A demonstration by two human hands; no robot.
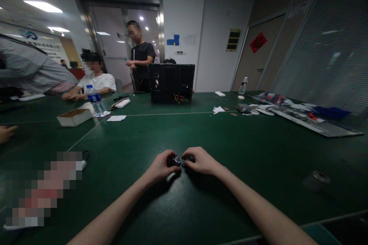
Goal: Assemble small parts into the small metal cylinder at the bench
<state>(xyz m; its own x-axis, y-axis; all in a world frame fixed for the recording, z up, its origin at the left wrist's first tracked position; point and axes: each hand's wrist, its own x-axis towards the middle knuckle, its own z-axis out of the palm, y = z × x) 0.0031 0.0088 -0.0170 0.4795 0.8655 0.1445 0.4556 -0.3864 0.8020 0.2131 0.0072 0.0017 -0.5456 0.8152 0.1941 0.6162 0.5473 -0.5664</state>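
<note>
Both my hands meet over the green table (201, 134) at the middle of the view. My left hand (160, 167) is closed with its fingers curled on a small dark part with a round metal centre (178, 160). My right hand (201, 160) is closed on the same part from the other side. The part sits just above or on the table; I cannot tell which. A small pale piece shows under my left hand's fingers.
A round metal-topped object (316, 179) lies at the right. A black computer case (171, 83) stands at the far side, with a water bottle (95, 100) and a cardboard box (74, 117) at left. Papers and panels (301, 116) cover the far right. Other people sit and stand beyond.
</note>
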